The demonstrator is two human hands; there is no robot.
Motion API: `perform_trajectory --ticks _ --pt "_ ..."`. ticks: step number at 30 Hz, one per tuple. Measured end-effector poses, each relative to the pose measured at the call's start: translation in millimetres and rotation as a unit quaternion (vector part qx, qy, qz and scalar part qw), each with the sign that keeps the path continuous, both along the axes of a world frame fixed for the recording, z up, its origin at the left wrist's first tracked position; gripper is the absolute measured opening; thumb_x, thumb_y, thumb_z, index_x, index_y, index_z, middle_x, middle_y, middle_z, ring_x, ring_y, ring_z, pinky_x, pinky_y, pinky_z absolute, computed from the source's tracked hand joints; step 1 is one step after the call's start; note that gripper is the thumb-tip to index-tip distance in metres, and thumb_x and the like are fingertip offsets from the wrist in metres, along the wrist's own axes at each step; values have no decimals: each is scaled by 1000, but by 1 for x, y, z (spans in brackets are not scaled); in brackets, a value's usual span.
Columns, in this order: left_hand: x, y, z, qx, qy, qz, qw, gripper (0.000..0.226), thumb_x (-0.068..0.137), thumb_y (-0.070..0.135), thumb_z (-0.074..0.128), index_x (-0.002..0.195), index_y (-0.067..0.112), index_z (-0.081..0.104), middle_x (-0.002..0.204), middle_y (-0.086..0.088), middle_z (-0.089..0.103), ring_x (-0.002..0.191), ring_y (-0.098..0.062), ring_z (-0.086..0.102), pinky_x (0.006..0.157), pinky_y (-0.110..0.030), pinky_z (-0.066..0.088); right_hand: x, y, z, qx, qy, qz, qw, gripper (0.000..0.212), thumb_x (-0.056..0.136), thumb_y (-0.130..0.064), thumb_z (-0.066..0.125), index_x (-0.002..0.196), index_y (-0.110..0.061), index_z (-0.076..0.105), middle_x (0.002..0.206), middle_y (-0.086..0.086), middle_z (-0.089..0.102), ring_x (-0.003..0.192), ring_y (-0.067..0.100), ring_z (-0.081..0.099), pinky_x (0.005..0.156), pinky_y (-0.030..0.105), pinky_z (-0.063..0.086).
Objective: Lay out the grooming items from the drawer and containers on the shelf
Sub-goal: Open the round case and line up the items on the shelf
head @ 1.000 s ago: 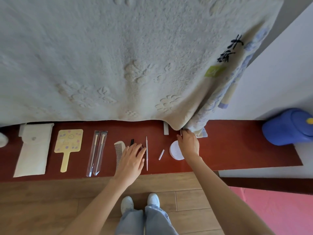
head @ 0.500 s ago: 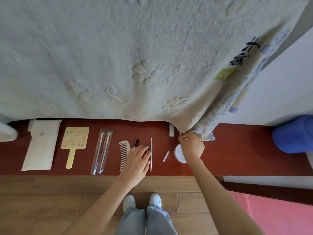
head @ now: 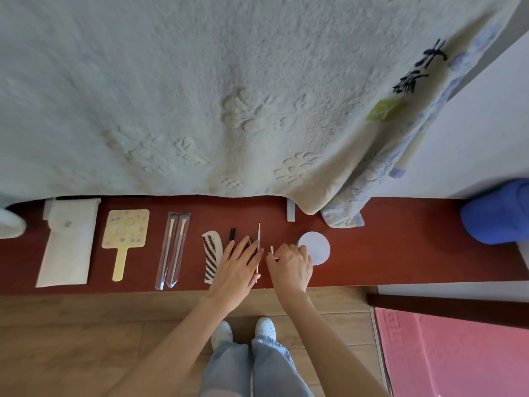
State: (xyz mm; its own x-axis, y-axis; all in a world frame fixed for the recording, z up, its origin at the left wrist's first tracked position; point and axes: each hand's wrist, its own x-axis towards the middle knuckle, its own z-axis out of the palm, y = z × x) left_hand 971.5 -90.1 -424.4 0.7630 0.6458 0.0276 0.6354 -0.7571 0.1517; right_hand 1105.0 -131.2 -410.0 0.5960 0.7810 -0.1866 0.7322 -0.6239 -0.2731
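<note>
Head view: along the red shelf across the middle of the frame, from the left, lie a white pouch, a yellow hand mirror, two brushes in clear sleeves and a white comb. Just right of the comb, my left hand rests flat with its fingers straight and released, over a black pencil and touching a thin pink tool. Beside it my right hand has its fingers curled, pinching a small white stick. A round white pad lies partly under that hand. A cream towel hangs over the upper frame; a blue object sits at the far right.
</note>
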Motion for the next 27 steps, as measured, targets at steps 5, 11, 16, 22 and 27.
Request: perform_trajectory --ticks 5,11,16,22,27 --pt "-2 0 0 -7 14 -2 1000 60 72 36 78 125 13 61 133 -7 57 128 -27 49 105 -47 40 2 -3 1 -7 10 2 1000 29 91 -38 53 89 -14 69 88 1 67 94 21 51 77 35 45" --pt "8 0 1 2 -1 -8 1000 60 70 35 81 122 13 63 130 -7 60 123 -28 54 102 -48 42 21 -13 12 164 -13 26 986 13 74 -23 75 83 -16 68 84 -1 66 84 24 58 64 39 53" --pt "17 -3 2 13 -33 -11 999 55 73 34 78 122 13 63 130 -8 59 124 -28 53 104 -45 39 69 -30 16 118 -4 83 990 72 65 -31 83 129 -19 52 132 4 52 126 25 45 95 43 43" --pt "18 -11 6 -12 -43 -5 999 59 72 33 80 124 12 61 130 -8 59 123 -27 54 103 -45 40 97 -34 11 15 61 119 991 88 71 -31 80 145 -21 34 148 0 38 135 23 36 103 40 39" --pt "23 -5 27 -39 -68 19 997 66 70 33 82 127 11 57 131 -10 57 122 -30 54 99 -46 43 99 -28 27 -17 61 106 992 83 72 -40 76 142 -22 36 141 -3 43 127 20 42 94 36 44"
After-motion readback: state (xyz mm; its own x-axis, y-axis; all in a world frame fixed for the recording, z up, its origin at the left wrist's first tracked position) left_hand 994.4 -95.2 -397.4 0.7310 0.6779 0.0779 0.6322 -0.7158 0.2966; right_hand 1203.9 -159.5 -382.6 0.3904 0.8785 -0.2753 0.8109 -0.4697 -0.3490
